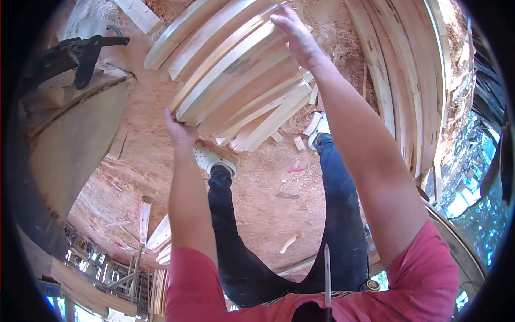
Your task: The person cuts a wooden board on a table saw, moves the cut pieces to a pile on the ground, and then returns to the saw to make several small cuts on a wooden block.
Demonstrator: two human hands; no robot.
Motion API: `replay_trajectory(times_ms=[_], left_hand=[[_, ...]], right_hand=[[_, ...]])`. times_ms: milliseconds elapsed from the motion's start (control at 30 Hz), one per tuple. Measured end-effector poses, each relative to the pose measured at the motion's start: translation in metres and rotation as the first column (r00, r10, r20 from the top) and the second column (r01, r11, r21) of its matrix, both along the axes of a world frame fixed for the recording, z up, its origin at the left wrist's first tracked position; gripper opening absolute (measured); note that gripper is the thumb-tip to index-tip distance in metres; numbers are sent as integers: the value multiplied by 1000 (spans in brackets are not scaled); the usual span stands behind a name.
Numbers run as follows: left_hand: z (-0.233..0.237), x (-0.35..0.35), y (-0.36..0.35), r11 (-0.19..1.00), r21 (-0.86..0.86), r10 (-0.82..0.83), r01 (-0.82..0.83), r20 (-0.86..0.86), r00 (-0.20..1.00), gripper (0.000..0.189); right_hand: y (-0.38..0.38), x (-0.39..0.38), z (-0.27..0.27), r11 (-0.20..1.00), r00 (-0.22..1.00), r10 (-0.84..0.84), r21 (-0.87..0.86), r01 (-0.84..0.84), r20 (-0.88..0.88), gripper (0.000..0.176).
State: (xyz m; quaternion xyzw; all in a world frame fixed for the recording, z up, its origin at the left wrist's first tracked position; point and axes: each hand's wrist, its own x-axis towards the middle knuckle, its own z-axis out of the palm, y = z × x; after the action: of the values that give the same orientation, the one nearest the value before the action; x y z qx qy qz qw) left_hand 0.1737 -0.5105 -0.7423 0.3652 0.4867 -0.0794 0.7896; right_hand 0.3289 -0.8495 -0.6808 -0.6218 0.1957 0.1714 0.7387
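Note:
A stack of curved pale wooden slats (236, 75) is held up between both hands above the sawdust floor. My left hand (179, 130) grips the stack's near lower end. My right hand (298, 37) presses flat on the stack's far upper side, fingers spread over the top slats. Below the stack I see my legs in dark trousers and two white shoes (212, 158).
More curved slats (407, 80) lie piled at the right. A wooden workbench (75, 139) with a dark metal clamp (80, 53) stands at the left. Offcuts (289, 242) and sawdust (268, 182) litter the floor. Loose boards (158, 233) lie at the lower left.

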Motion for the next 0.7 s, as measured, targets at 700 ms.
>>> replay_trajectory(times_ms=[700], left_hand=[[32,-24,-12,994,-65,94,-83,183,979,49]], right_hand=[[-2,-10,25,961,968,245,119,-250,60,64]])
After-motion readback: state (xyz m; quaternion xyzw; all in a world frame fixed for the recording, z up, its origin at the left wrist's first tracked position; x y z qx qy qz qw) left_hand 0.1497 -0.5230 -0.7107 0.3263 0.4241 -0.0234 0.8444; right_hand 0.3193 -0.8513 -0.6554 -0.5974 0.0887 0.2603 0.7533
